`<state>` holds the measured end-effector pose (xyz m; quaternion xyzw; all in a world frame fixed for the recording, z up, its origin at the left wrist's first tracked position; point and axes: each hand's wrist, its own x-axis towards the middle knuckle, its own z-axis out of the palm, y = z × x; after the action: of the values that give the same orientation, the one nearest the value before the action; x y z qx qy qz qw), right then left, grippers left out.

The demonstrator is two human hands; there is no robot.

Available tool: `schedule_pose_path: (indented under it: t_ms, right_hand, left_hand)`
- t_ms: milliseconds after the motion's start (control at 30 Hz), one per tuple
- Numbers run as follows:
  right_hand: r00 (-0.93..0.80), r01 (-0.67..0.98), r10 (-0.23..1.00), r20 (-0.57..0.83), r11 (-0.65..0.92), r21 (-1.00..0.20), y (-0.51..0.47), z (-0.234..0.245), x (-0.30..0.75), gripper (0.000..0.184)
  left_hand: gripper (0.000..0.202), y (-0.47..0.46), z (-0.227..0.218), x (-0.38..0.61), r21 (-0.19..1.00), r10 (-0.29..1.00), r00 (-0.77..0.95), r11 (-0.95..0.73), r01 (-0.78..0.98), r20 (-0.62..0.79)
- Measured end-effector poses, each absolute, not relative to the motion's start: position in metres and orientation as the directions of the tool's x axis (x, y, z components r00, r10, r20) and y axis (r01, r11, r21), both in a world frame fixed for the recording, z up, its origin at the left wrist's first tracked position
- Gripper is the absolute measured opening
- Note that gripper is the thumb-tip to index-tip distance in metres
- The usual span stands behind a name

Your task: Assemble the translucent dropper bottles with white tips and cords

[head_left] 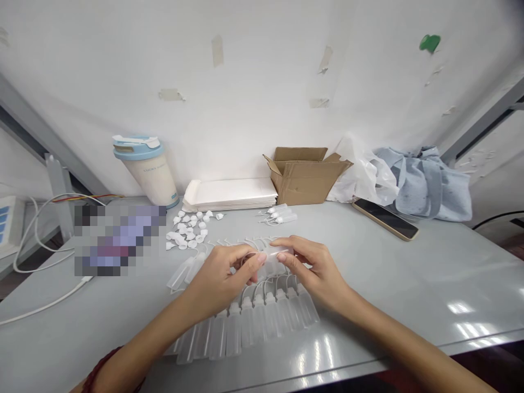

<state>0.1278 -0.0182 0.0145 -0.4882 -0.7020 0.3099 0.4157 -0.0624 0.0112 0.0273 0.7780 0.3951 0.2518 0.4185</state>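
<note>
Between my two hands lies a small translucent plastic bottle (271, 252), held sideways over the table. My left hand (233, 267) pinches its left end, where a cap or nozzle is mostly hidden by the fingers. The right hand (307, 259) grips the bottle's other end with thumb and fingers. Just below, a row of similar bottles (245, 325) with thin curved tubes lies side by side. Another row, partly covered by my hands, includes bottles (182, 270) at the left. Small white caps (190, 226) are scattered behind my left hand.
Several smaller tubed bottles (282, 214) lie before an open cardboard box (305, 177). White envelopes (231, 192) are stacked beside it. A tumbler (147, 172) and a pixelated object (118, 240) stand left. At right are a phone (385, 218), plastic bag (364, 172) and blue cloth bag (434, 185).
</note>
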Motion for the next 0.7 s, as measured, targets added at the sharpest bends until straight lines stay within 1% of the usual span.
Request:
schedule_pose_path:
  t_ms: [67, 133, 200, 267, 333, 400, 433, 467, 500, 567, 633, 700]
  right_hand:
    - [-0.171, 0.385, 0.953, 0.251, 0.299, -0.873, -0.018, 0.013, 0.127, 0.025]
    - [-0.17, 0.307, 0.974, 0.147, 0.194, -0.932, -0.018, 0.012, 0.127, 0.027]
    - [-0.174, 0.218, 0.984, 0.033, 0.071, -0.973, -0.016, 0.012, 0.126, 0.031]
    - [-0.182, 0.144, 0.982, -0.053, -0.026, -0.989, -0.014, 0.012, 0.127, 0.038]
    - [-0.202, 0.091, 0.972, -0.123, -0.106, -0.99, -0.012, 0.013, 0.128, 0.044]
    - [-0.244, 0.051, 0.948, -0.205, -0.198, -0.979, -0.01, 0.013, 0.129, 0.045]
    - [-0.268, 0.031, 0.931, -0.248, -0.248, -0.968, -0.009, 0.013, 0.129, 0.045]
    - [-0.296, 0.015, 0.911, -0.289, -0.298, -0.954, -0.008, 0.013, 0.13, 0.044]
    - [-0.322, 0.001, 0.89, -0.322, -0.34, -0.94, -0.008, 0.012, 0.13, 0.042]
    - [-0.343, -0.017, 0.881, -0.327, -0.354, -0.935, -0.005, 0.01, 0.131, 0.041]
    - [-0.271, -0.007, 0.931, -0.244, -0.256, -0.967, -0.001, 0.008, 0.134, 0.039]
    - [-0.108, 0.049, 0.989, -0.101, -0.096, -0.994, 0.005, 0.005, 0.139, 0.036]
  left_hand:
    - [0.041, 0.009, 0.026, -0.06, 0.839, 0.826, 0.561, -0.342, 0.423, 0.054]
    - [0.04, 0.008, 0.023, -0.059, 0.816, 0.819, 0.569, -0.375, 0.44, 0.07]
    - [0.033, 0.007, 0.019, -0.058, 0.75, 0.798, 0.585, -0.474, 0.462, 0.144]
    - [0.026, 0.007, 0.014, -0.059, 0.626, 0.737, 0.615, -0.626, 0.465, 0.281]
    - [0.022, 0.007, 0.008, -0.06, 0.463, 0.635, 0.656, -0.763, 0.45, 0.408]
    - [0.021, 0.006, 0.004, -0.06, 0.324, 0.539, 0.698, -0.842, 0.431, 0.471]
    - [0.02, 0.005, 0.004, -0.06, 0.288, 0.513, 0.711, -0.858, 0.424, 0.481]
    - [0.02, 0.006, 0.004, -0.06, 0.281, 0.502, 0.718, -0.865, 0.416, 0.482]
    - [0.019, 0.006, 0.005, -0.06, 0.301, 0.506, 0.719, -0.862, 0.408, 0.476]
    - [0.016, 0.011, 0.01, -0.062, 0.385, 0.558, 0.709, -0.824, 0.414, 0.431]
    - [0.017, 0.02, 0.016, -0.068, 0.461, 0.65, 0.675, -0.747, 0.48, 0.35]
    - [0.02, 0.032, 0.021, -0.078, 0.473, 0.756, 0.588, -0.646, 0.599, 0.289]
